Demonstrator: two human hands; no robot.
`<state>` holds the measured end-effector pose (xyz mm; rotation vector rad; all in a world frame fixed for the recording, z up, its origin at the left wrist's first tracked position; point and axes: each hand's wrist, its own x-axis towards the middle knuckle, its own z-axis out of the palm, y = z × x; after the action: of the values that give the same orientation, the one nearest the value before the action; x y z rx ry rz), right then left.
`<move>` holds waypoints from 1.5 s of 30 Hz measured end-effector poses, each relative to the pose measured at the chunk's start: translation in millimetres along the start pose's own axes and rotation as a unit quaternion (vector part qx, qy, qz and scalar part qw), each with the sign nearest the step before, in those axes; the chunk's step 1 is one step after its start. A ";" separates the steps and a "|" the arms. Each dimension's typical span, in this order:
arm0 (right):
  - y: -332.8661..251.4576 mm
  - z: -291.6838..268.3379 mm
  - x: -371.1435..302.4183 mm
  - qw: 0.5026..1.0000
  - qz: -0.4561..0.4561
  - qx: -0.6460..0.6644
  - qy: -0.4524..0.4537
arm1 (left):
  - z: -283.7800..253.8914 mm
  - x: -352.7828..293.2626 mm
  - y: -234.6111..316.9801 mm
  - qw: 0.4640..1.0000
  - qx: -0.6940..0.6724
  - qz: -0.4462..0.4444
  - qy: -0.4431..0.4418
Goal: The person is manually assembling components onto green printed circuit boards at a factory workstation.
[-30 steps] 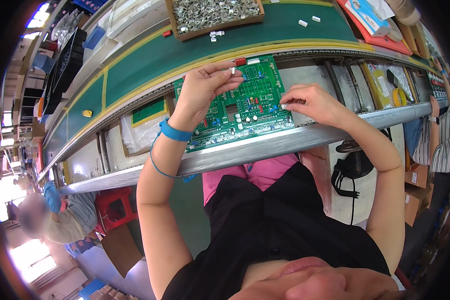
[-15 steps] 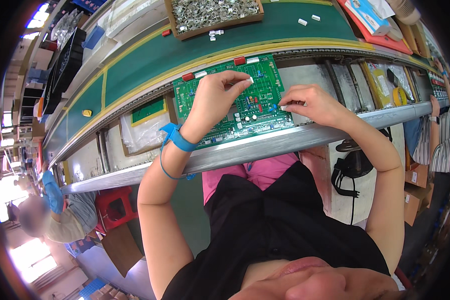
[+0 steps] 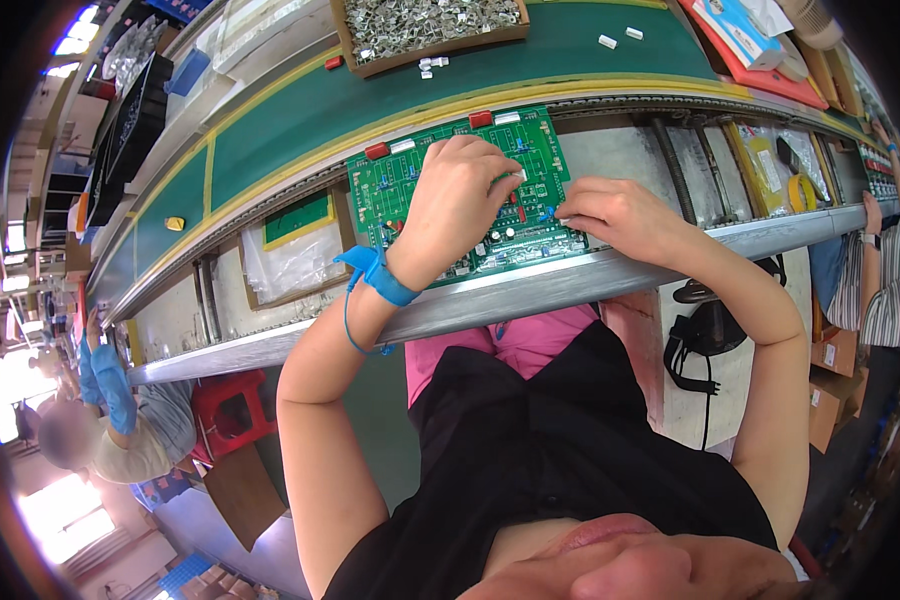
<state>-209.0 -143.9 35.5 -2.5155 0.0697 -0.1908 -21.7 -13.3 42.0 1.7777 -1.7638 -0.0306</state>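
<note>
A green circuit board with red, white and blue parts lies in the rail track in front of me. Over its middle, my left hand, with a blue strap round the wrist, has thumb and forefinger pinched on a small white component. My right hand is at the board's right edge, fingers closed together beside a blue part. Whatever those right fingertips hold is hidden. Red blocks and white blocks stand along the board's far edge.
Beyond the track, a cardboard tray of small metal pieces sits on the green bench, near loose white parts. A metal rail runs along my side. Yellow tape lies at right. Other people work at both sides.
My left hand has moved right and slightly nearer me across the board, still pinching the white component. The white piece at my right fingertips no longer shows; that hand has barely shifted.
</note>
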 end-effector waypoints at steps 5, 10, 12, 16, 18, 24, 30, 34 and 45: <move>5.3 6.5 -1.4 0.997 -0.009 0.064 0.034 | 5.5 0.1 3.9 1.000 0.006 0.004 -0.026; 8.2 10.3 -2.9 0.997 -0.027 0.058 0.036 | 8.1 -2.4 9.3 0.998 0.026 0.022 -0.057; 6.8 10.5 -3.6 0.998 -0.029 0.037 0.032 | 7.9 -2.5 11.5 0.996 0.034 0.015 -0.082; 5.4 8.4 -3.8 0.998 -0.044 -0.034 0.034 | 8.6 -1.7 18.0 0.994 0.045 0.028 -0.096; 5.3 8.2 -4.1 0.998 -0.042 -0.040 0.032 | 11.6 -1.7 19.7 0.991 0.061 0.038 -0.110; 3.9 8.1 -4.7 0.998 -0.038 -0.039 0.035 | 12.1 0.0 25.8 0.988 0.090 0.044 -0.119; 4.6 8.3 -3.8 0.998 -0.039 -0.040 0.030 | 13.8 1.9 27.4 0.976 0.153 0.062 -0.142; 3.3 7.2 -3.2 0.998 -0.041 -0.037 0.032 | 9.4 5.1 27.9 0.971 0.142 0.091 -0.168; 1.7 2.5 -2.9 0.998 -0.037 -0.030 0.032 | -14.9 52.4 -62.1 0.971 0.221 -0.059 0.069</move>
<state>-211.5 -143.6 32.1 -2.5733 0.0081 -0.3031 45.8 -60.5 47.9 2.1351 -1.6496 0.4600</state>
